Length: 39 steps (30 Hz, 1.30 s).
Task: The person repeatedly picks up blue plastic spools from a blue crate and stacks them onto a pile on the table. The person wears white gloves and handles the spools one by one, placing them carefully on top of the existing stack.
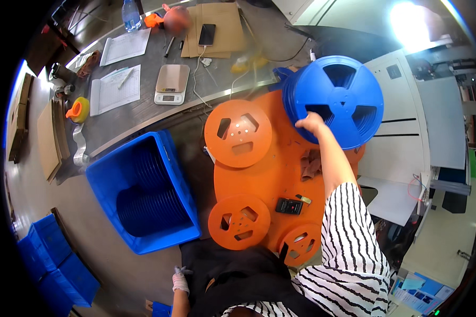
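Observation:
My right hand (313, 122) reaches up and grips a blue reel (339, 98) at its lower left, with fingers in one of the window cutouts. This reel is the top one of a thick stack of blue reels, which stands on the far right of an orange table (280, 174). Low at my left side hangs my left hand (180, 281) in a pale glove. Its fingers look loosely apart, and nothing shows in them. Nearest to that hand is a blue bin (181, 195) holding two rows of dark blue reels (152, 208).
Orange discs with cutouts (238, 133) lie around the orange table. A black meter (289, 206) and a brown cloth (310, 164) rest on it. The grey bench behind carries a scale (172, 84), papers (115, 90), a phone (207, 35) and a tape roll (78, 110). More blue bins (69, 280) stand left.

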Available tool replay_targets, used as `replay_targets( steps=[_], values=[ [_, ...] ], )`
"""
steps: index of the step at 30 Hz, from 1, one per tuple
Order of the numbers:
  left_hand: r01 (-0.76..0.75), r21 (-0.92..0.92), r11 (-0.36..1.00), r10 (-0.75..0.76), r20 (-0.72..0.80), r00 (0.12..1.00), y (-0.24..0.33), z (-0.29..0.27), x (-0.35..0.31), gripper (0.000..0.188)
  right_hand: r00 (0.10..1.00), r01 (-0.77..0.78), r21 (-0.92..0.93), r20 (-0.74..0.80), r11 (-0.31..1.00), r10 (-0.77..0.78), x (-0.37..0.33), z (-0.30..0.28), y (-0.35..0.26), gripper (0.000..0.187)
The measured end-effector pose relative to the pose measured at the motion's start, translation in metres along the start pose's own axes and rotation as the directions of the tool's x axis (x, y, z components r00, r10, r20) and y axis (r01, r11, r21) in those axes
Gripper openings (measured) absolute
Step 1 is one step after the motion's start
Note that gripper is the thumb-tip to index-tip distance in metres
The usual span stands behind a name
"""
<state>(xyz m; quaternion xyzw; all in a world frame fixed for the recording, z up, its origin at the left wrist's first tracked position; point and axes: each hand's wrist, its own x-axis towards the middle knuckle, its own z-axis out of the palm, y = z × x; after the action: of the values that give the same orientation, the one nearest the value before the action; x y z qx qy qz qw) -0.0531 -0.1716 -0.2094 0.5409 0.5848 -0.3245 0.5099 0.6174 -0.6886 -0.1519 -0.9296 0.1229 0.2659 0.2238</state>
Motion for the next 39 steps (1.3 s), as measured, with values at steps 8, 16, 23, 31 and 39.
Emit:
replay_targets(
  steps=[8, 16, 23, 31, 39],
  values=[
    [-0.124, 0.095, 0.988, 0.111, 0.127, 0.986, 0.054, -0.037, -0.006, 0.071, 0.998, -0.019, 0.069, 0.067, 0.997, 0.015, -0.210, 0.022, -0.073, 0.044],
    [-0.361, 0.103, 0.927, 0.341, 0.174, 0.924, 0.059, -0.128, 0.027, 0.074, 0.917, -0.347, 0.931, 0.362, 0.115, -0.167, -0.403, 0.054, -0.154, 0.048],
    [-0.060, -0.456, 0.888, 0.317, 0.511, 0.799, 0.150, -0.167, -0.029, 0.069, 0.737, -0.394, 0.873, 0.114, -0.286, -0.667, -0.514, 0.189, -0.228, 0.044],
    [0.360, -0.703, 0.614, 0.575, 0.710, 0.406, 0.278, -0.153, -0.124, 0.062, 0.319, -0.589, 0.748, -0.131, -0.305, -0.939, -0.546, 0.225, -0.249, 0.034],
    [0.240, -0.728, 0.643, 0.563, 0.661, 0.496, 0.309, -0.179, -0.173, 0.056, 0.333, -0.528, 0.718, -0.316, -0.454, -0.888, -0.549, 0.227, -0.224, 0.018]
  ],
)
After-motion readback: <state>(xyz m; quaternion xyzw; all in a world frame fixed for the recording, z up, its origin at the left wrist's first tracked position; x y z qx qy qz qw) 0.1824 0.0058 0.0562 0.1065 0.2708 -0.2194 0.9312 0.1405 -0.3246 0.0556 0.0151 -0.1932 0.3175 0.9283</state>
